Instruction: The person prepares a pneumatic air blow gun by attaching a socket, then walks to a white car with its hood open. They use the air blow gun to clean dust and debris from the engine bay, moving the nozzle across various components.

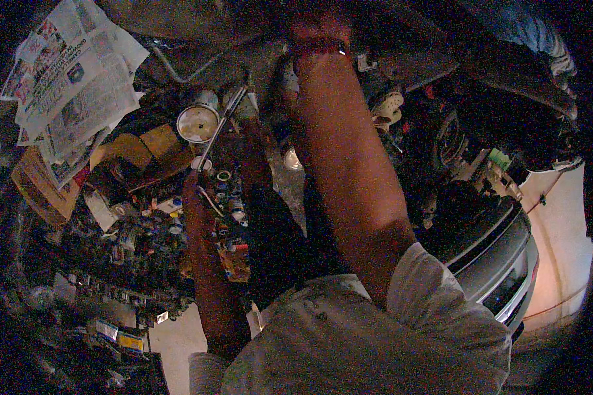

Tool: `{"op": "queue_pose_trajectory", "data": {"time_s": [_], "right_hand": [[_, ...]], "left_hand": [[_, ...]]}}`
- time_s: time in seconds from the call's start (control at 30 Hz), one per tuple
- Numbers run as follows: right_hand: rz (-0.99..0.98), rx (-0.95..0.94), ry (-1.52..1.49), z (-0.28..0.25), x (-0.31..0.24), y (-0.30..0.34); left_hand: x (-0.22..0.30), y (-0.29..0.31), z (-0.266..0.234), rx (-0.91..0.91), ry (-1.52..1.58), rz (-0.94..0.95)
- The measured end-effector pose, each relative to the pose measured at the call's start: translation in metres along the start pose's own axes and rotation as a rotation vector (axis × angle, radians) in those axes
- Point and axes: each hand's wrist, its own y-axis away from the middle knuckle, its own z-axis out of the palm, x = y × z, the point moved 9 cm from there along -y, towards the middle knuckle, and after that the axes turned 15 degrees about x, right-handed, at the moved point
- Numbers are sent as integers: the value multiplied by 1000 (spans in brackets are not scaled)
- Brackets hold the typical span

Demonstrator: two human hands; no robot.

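Note:
My left hand (197, 179) rises from the lower left, dim and grainy. Its fingers appear closed around the lower end of a long, straight, shiny metal bar tool (225, 122), which slants up to the right. What kind of tool it is I cannot make out. My right arm stretches far upward, with a dark band (319, 47) at the wrist. Past that band, my right hand (321, 27) reaches to a dark surface (257, 23) along the top; shadow hides its fingers and anything they touch. A round open can (197, 124) with pale, stained contents stands left of the bar.
Newspaper sheets (79, 85) hang at the upper left over cardboard (145, 148). Small bottles and jars (234, 210) crowd the left side. On the right are a pale clog (389, 106), a dark wheel (449, 139) and a car's rounded end (501, 276).

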Motion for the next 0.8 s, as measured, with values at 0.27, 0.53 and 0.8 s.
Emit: {"op": "queue_pose_trajectory", "data": {"time_s": [0.27, 0.53, 0.8], "right_hand": [[93, -3, -83, -7, 15, 23], [494, -187, 34, -12, 55, 144], [345, -488, 332, -2, 58, 206]], "left_hand": [[117, 20, 77, -25, -234, 390], [217, 52, 165, -137, -451, 789], [216, 53, 208, -333, -501, 914]]}}
